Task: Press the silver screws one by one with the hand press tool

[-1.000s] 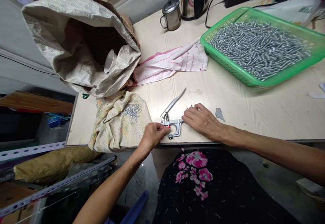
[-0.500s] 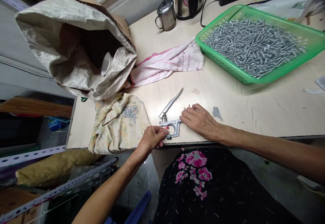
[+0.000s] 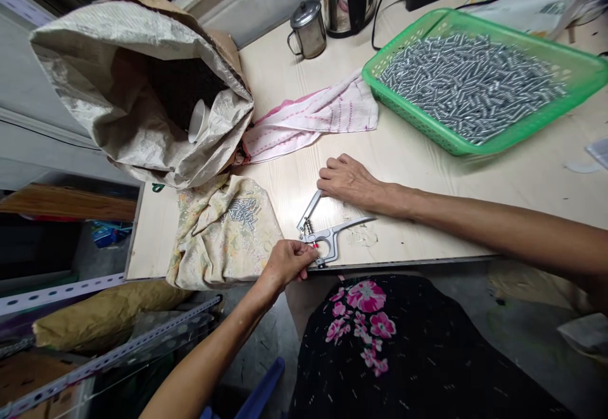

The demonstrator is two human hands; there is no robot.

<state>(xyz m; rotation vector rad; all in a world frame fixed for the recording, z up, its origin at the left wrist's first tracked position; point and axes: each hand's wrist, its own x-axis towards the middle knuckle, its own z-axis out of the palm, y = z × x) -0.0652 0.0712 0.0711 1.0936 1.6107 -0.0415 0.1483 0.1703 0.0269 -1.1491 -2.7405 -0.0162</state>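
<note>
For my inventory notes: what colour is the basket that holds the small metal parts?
The basket is bright green; the head view shows it clearly.

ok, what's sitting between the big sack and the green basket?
A pink-and-white towel lies crumpled on the table. One end is against the sack and the other is at the green basket corner. The head view shows it.

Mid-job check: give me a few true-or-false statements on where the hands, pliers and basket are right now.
1. The right hand holds the upper handle of the pliers. True.
2. The left hand rests in the green basket. False: its fingers pinch at the pliers' head.
3. The basket is empty. False: it is full of small metal pieces.
4. A heap of such pieces lies on the patterned cloth. True.
</note>
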